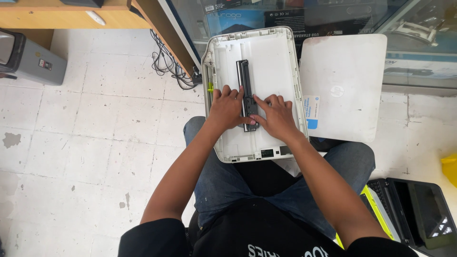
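Note:
A white scanner tray (276, 62) lies across my lap, its open inside facing up. A long black scan bar (245, 81) runs lengthwise down its middle. My left hand (227, 107) rests on the tray just left of the bar, fingertips touching the bar's edge. My right hand (276, 116) presses on the bar's near end from the right, the forefinger stretched onto it. A small green tab (210, 87) sticks out at the tray's left rim.
A white lid (342, 81) leans to the right of the tray. An open black and green device (414, 214) lies on the floor at the lower right. Black cables (166, 62) trail by a wooden desk (71, 16). A grey box (31, 59) stands at the left.

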